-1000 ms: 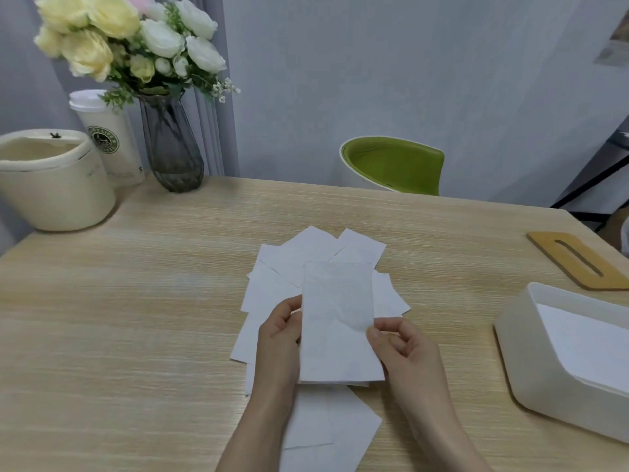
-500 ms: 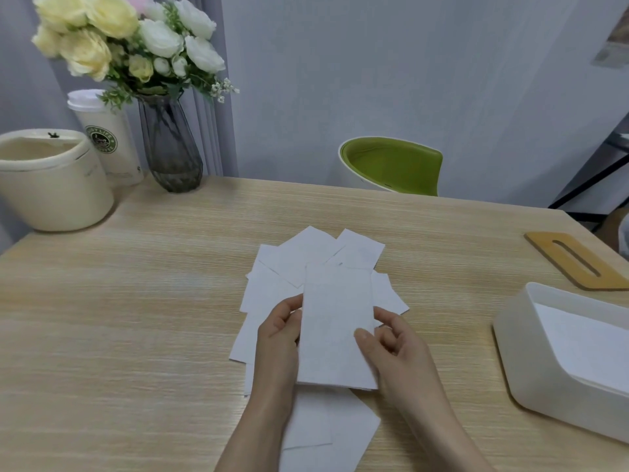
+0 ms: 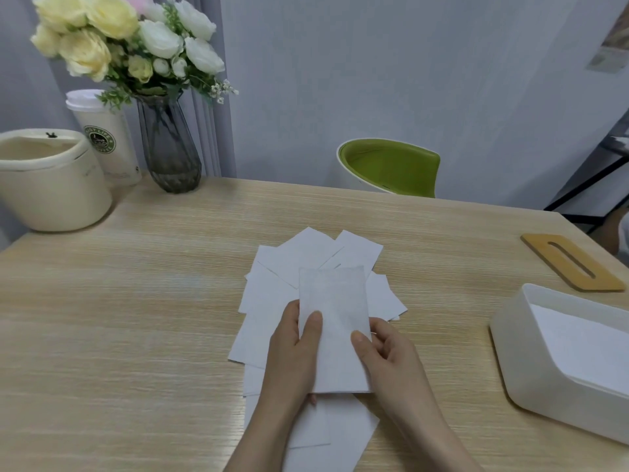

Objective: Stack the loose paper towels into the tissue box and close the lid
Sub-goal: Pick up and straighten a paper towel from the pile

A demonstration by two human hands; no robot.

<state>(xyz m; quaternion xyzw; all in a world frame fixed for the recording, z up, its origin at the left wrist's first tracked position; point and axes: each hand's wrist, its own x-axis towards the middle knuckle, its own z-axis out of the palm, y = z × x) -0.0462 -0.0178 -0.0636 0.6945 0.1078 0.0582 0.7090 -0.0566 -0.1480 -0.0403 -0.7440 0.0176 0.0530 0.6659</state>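
Both hands hold 1 folded paper towel (image 3: 335, 330) just above the fanned pile of loose towels (image 3: 272, 301) at the middle of the table (image 3: 136, 318). The left hand (image 3: 292, 356) pinches its left edge, thumb on top and fingers beneath; the right hand (image 3: 384, 356) pinches the right edge the same way. The tissue box (image 3: 531, 356) stands open, well apart to the right, with what looks like a layer of white towels already inside, though the glare makes that hard to confirm. Its wooden lid (image 3: 571, 265) lies flat on the table just beyond the box.

The step in hand seems to be squaring up a towel picked from the pile. The next move calls for carrying it right, flat and unbent, and laying it level in the box. Many towels remain; the lid comes last.
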